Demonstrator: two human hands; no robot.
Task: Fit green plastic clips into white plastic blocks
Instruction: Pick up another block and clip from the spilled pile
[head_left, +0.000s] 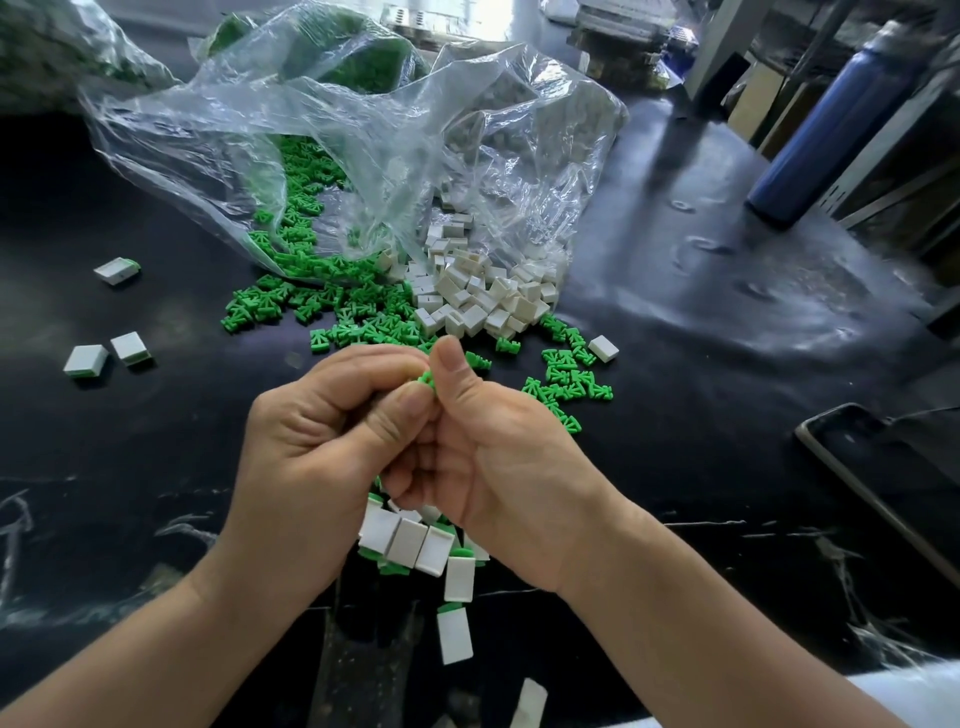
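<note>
Between fingers (453, 366), a green clip (427, 378)

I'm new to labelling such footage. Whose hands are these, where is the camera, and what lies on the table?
No machine here: a person wears one camera on the head, looking down at their own bare hands. The left hand and right hand together pinch a green clip; whether they also hold a block cannot be seen. On the dark table, loose green clips and white blocks spill from clear plastic bags. Beneath the hands lie finished pieces, white with green ends. A blue bottle stands at the right.
</note>
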